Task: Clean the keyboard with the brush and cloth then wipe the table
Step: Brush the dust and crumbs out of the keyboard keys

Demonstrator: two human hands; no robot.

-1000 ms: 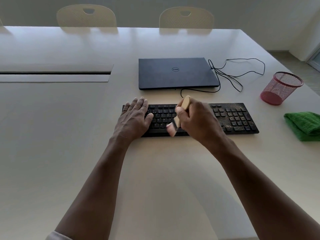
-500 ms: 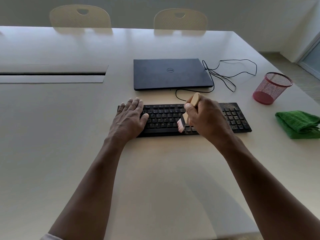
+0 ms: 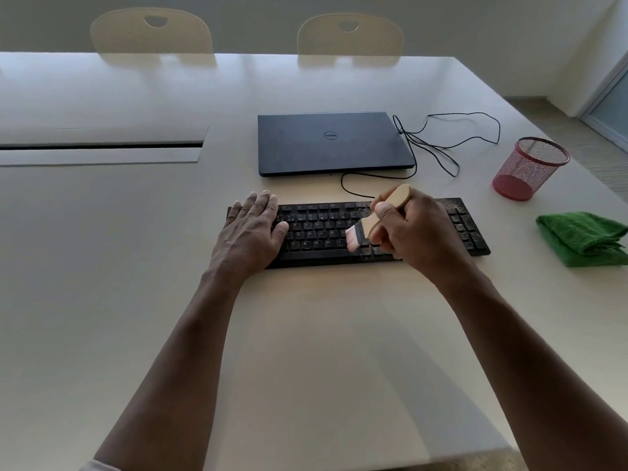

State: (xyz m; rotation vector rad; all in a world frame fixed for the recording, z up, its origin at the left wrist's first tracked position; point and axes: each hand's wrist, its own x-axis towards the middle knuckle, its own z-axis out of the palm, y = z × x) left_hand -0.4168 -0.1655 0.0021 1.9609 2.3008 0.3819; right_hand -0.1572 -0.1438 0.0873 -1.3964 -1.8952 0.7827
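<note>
We find the keyboard (image 3: 339,232) lying flat on the table (image 3: 136,300), its long axis running left to right across our view, directly ahead of both arms. A closed laptop (image 3: 334,142) sits just behind it, with a thin black cable (image 3: 448,141) looped to the right.

The right hand (image 3: 413,232) is closed around the wooden handle of the brush (image 3: 377,215). The handle tilts up and away to the right; the pale bristles point down and to the left and meet the keys near the middle of the board. The dusty stretch we can make out lies to the right of the bristles, on the number pad and along the far right edge, partly hidden behind this hand. We judge that the coming strokes must travel along the long axis toward that end, and the right hand is the nearer one for it.

The left hand (image 3: 253,232) lies flat, fingers straight, pressing on the left end of the keyboard and gripping nothing. It appears to steady the board.

The green cloth (image 3: 582,237) lies folded well to the right, apart from the keyboard and nearer the right hand, untouched. A red mesh cup (image 3: 528,168) stands beyond it.

We judge the brushing step in hand; cloth and table wiping remain.
</note>
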